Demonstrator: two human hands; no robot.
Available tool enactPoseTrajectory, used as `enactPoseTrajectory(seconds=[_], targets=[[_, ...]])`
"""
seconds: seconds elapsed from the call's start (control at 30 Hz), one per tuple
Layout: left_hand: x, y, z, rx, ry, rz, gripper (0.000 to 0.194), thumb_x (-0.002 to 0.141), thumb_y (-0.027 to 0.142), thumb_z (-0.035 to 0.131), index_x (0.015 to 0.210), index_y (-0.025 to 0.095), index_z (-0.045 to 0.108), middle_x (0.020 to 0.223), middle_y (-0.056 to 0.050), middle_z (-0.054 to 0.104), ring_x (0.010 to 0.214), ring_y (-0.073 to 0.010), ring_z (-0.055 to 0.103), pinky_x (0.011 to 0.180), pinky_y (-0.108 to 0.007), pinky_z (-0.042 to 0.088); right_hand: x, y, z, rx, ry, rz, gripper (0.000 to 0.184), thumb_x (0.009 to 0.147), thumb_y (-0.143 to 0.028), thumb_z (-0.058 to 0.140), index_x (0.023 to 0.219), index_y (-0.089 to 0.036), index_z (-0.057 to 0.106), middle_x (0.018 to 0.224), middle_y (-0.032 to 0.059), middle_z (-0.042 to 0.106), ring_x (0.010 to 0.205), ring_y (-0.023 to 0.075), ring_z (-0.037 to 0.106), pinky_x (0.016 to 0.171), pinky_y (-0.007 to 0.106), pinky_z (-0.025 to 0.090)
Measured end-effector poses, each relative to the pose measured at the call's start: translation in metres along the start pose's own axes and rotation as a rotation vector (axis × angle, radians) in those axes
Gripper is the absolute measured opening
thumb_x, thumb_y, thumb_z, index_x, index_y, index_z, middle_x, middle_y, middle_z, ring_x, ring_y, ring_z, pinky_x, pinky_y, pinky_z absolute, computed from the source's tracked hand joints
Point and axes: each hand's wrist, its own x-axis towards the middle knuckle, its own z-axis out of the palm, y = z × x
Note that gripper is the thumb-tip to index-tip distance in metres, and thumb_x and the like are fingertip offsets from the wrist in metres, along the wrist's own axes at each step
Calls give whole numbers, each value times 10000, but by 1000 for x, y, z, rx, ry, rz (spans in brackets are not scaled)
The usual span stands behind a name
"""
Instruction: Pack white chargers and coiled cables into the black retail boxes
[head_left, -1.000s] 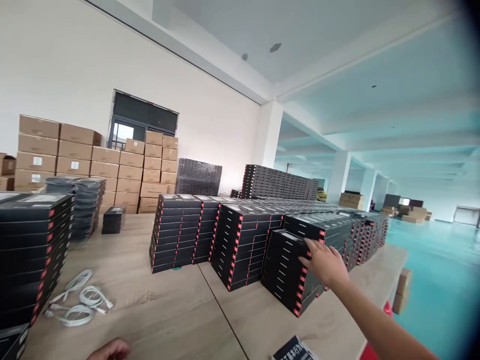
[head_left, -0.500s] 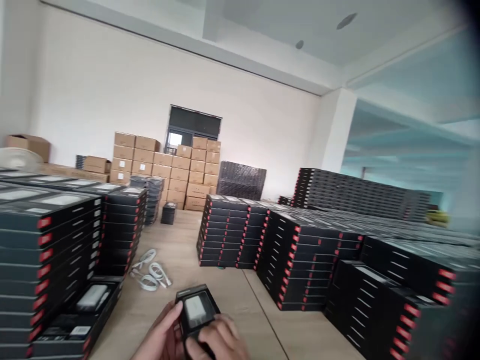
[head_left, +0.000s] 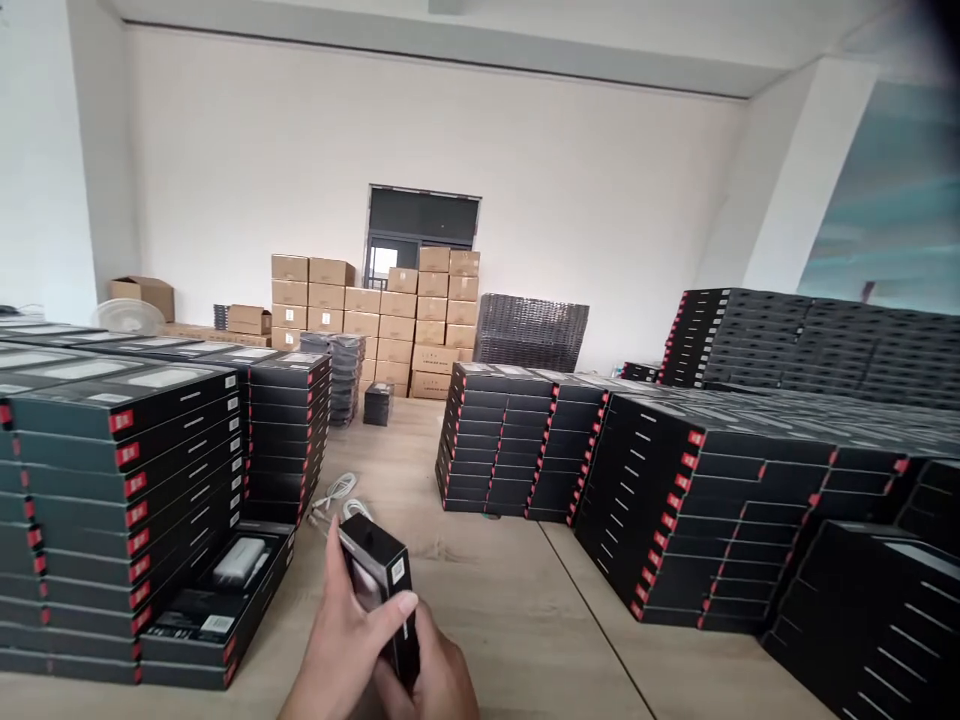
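A small black box [head_left: 381,548] is held up over the table, tilted so that its narrow side with a white label faces me. My left hand [head_left: 341,635] grips it from the left, with the thumb laid across its front. From below and the right, my right hand [head_left: 442,665] wraps round the lower part. A pale item shows through the box's left face, partly covered by fingers. Just beyond the box lie coiled white cables [head_left: 335,490]. To the left, an open black box [head_left: 259,600] contains a white device [head_left: 240,560].
High stacks of black boxes with red corners [head_left: 180,470] stand at the left, and more stacks [head_left: 645,500] fill the right side. The wooden table [head_left: 517,590] has a seam running through it. Brown cartons [head_left: 397,330] are piled by the back wall.
The box has been turned from lying face up to standing on edge, its labelled side now towards me. Both hands have shifted their grip on it. My view has swung right and levelled.
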Motion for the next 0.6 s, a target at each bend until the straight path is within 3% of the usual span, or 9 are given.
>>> enactPoseTrajectory(seconds=[0.07, 0.13, 0.23, 0.3, 0.4, 0.5, 0.6], targets=[[-3, 9, -3, 133, -6, 70, 970, 667, 358, 730, 1458, 210, 188, 1421, -137, 465, 1302, -297, 454, 1093, -456, 346, -3, -5, -2, 10, -110, -66, 609, 685, -311, 699, 1274, -261, 556, 1058, 78, 709, 900, 284, 653, 827, 362, 506], [-4, 14, -9, 322, -27, 165, 870, 647, 349, 728, 1391, 195, 303, 1318, -134, 542, 1227, -316, 514, 1050, -484, 384, -3, -9, -10, 178, -157, -54, 555, 758, -403, 641, 1288, -263, 551, 1138, 85, 681, 972, 288, 637, 863, 380, 491], [-6, 10, -16, 621, -138, 376, 807, 596, 278, 727, 1323, 197, 387, 1216, -132, 583, 1156, -345, 534, 1014, -532, 384, -2, -14, -28, 480, -70, 134, 479, 873, -455, 497, 1296, -235, 539, 1170, 108, 661, 1022, 280, 621, 835, 398, 494], [-8, 6, -16, 760, -264, 486, 766, 587, 186, 676, 1304, 224, 410, 1162, -116, 602, 1116, -345, 542, 1018, -547, 356, -2, -17, -38, 559, -42, 182, 441, 837, -369, 565, 1253, -221, 574, 1118, 94, 676, 1034, 267, 613, 873, 395, 476], [-13, 1, -13, 838, -443, 553, 754, 546, 93, 608, 1263, 272, 459, 1084, -81, 626, 1060, -321, 561, 1074, -525, 275, -1, -26, -48, 530, -102, 128, 389, 754, -173, 589, 1137, -212, 647, 1012, 48, 698, 1007, 234, 613, 941, 379, 436], [-14, -3, -11, 817, -516, 552, 771, 522, 94, 615, 1254, 295, 485, 1071, -70, 634, 1049, -317, 562, 1107, -489, 216, -2, -34, -51, 482, -175, 140, 380, 711, -121, 569, 1071, -203, 662, 913, 24, 700, 909, 217, 632, 856, 349, 474], [-14, -6, -10, 782, -563, 570, 798, 531, 106, 623, 1290, 298, 473, 1137, -77, 628, 1077, -324, 550, 1115, -479, 183, -3, -34, -48, 431, -164, 174, 352, 664, -99, 557, 988, -192, 661, 854, 8, 684, 836, 204, 632, 769, 308, 486]])
